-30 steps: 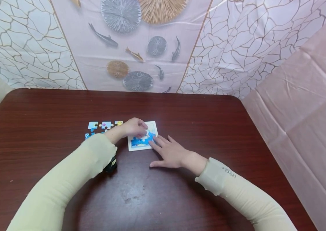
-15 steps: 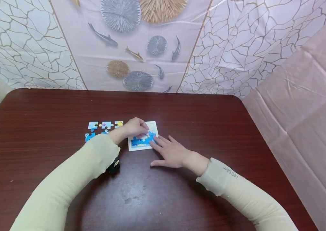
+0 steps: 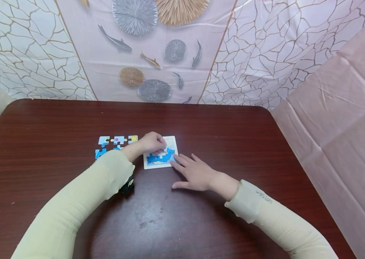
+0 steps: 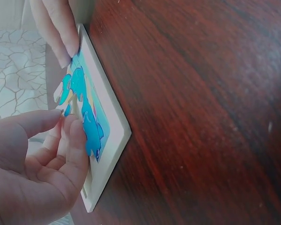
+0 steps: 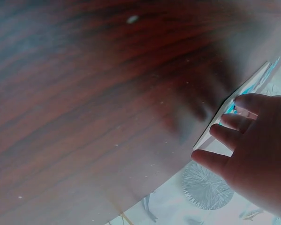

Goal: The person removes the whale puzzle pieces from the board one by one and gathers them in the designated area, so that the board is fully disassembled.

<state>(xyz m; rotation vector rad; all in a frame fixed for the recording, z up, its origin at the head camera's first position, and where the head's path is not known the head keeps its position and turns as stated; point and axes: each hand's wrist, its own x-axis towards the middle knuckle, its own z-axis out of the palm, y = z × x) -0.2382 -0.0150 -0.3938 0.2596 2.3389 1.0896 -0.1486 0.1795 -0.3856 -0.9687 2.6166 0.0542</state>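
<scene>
A white-bordered jigsaw tray (image 3: 172, 139) with a blue whale picture lies flat on the table. My left hand (image 3: 151, 142) is over the tray's upper left part, thumb and fingertips pinched together. In the left wrist view a small blue puzzle piece (image 4: 67, 110) shows at those fingertips, mostly hidden by them. Joined whale pieces (image 4: 91, 124) fill the tray's near side. My right hand (image 3: 198, 175) is spread with straight fingers, its fingertips (image 5: 215, 129) at the tray's right edge.
Left of the tray lie several loose puzzle pieces (image 3: 119, 140), some hidden behind the left forearm. A dark wood table (image 3: 234, 144) carries everything. Patterned cloth (image 3: 176, 72) hangs behind its far edge. Something black (image 3: 127, 186) sits under the left cuff.
My right hand has drawn slightly right and nearer, baring more of the whale's tail. My left forearm shifted a little right, then stayed; its hand keeps pinching over the tray.
</scene>
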